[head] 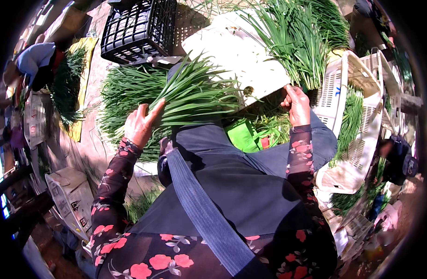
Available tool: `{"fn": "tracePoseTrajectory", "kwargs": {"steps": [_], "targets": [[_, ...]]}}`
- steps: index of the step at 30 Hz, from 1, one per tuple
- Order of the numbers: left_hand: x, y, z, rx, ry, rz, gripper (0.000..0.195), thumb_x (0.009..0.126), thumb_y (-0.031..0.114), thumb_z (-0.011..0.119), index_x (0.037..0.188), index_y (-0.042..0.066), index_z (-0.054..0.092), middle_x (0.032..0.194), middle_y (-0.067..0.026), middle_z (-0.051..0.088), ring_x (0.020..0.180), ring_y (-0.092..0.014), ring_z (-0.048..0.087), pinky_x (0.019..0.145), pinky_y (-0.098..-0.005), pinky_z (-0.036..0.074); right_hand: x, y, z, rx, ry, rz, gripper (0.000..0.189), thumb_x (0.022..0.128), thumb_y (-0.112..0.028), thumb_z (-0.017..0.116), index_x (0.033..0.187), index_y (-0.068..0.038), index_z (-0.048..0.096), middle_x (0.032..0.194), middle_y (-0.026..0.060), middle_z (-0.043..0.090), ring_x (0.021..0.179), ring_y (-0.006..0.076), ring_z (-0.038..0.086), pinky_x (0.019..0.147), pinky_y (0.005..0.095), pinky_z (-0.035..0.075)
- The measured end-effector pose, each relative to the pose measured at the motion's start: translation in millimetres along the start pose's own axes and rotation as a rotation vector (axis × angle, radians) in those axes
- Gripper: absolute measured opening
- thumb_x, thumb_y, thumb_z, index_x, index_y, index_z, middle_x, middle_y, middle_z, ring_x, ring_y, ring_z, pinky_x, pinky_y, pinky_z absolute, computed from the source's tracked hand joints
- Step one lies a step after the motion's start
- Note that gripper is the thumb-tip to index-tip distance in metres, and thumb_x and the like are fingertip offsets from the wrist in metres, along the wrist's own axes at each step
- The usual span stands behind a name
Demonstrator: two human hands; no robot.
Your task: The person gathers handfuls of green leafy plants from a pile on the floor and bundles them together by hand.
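My left hand (141, 125) grips a bunch of long flat green leaves, likely garlic chives (194, 96), whose tips fan out to the right over my knee. Beneath and beside it lies a thick pile of the same chives (128, 85). At the near right edge of a white board (227, 52) is my right hand (297, 106), its fingers curled close to the stem ends of another heap of chives (300, 48). Whether a stalk sits between those fingertips is too small to make out.
A black plastic crate (135, 33) stands beyond the left pile. To my right is a white slotted crate (361, 139) holding chives. Between my legs are a bright green bag (243, 136) and loose trimmings (274, 120). A bent-over person (37, 59) is at far left, another person (398, 158) at right.
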State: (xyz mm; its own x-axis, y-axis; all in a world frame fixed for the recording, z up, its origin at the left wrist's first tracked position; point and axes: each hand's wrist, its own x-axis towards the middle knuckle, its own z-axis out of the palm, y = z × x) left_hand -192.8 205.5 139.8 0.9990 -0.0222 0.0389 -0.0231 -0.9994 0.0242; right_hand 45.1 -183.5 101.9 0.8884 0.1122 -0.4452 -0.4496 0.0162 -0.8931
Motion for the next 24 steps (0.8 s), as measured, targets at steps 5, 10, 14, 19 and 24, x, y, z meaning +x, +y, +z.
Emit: {"fn": "tracePoseTrajectory", "kwargs": {"steps": [5, 10, 14, 19, 24], "targets": [[-12, 1, 5, 0.057, -0.143, 0.095, 0.073, 0.079, 0.005, 0.052, 0.141, 0.036, 0.03, 0.088, -0.0107, 0.048, 0.067, -0.024, 0.054, 0.061, -0.0368, 0.048, 5, -1, 19, -0.028, -0.052, -0.066, 0.014, 0.084, -0.017, 0.068, 0.086, -0.006, 0.059, 0.059, -0.0058, 0.047, 0.05, 0.0043, 0.046, 0.051, 0.0222, 0.048], [-8, 6, -8, 0.089, -0.273, 0.105, 0.074, 0.079, 0.003, 0.053, 0.142, 0.033, 0.03, 0.088, -0.012, 0.047, 0.069, -0.026, 0.055, 0.062, -0.0373, 0.048, -10, -26, 55, -0.052, -0.167, -0.226, 0.016, 0.083, -0.011, 0.069, 0.093, -0.004, 0.059, 0.078, -0.0004, 0.059, 0.067, 0.0072, 0.057, 0.064, 0.021, 0.05], [-8, 6, -7, 0.1, -0.274, 0.118, 0.076, 0.08, 0.003, 0.052, 0.143, 0.035, 0.026, 0.082, -0.0099, 0.044, 0.065, -0.024, 0.053, 0.06, -0.0369, 0.047, -26, -40, 73, 0.029, -0.378, -0.21, 0.014, 0.084, -0.012, 0.068, 0.093, -0.002, 0.062, 0.081, 0.0002, 0.062, 0.068, 0.007, 0.057, 0.063, 0.0219, 0.05], [-10, 6, -6, 0.073, -0.262, 0.116, 0.076, 0.079, 0.002, 0.053, 0.143, 0.035, 0.027, 0.08, -0.01, 0.044, 0.064, -0.024, 0.053, 0.058, -0.0372, 0.047, -40, -31, 106, -0.424, -0.669, -0.315, 0.018, 0.083, -0.013, 0.067, 0.093, 0.001, 0.065, 0.079, 0.0028, 0.063, 0.068, 0.0079, 0.058, 0.063, 0.0227, 0.046], [-10, 5, -6, 0.048, -0.225, 0.12, 0.077, 0.077, 0.001, 0.054, 0.142, 0.035, 0.03, 0.077, -0.0101, 0.043, 0.062, -0.025, 0.052, 0.056, -0.0375, 0.046, -41, -7, 145, -0.732, -0.428, -0.875, 0.017, 0.072, -0.01, 0.07, 0.088, -0.009, 0.063, 0.077, 0.0083, 0.053, 0.065, 0.0249, 0.058, 0.061, 0.0337, 0.049]]}}
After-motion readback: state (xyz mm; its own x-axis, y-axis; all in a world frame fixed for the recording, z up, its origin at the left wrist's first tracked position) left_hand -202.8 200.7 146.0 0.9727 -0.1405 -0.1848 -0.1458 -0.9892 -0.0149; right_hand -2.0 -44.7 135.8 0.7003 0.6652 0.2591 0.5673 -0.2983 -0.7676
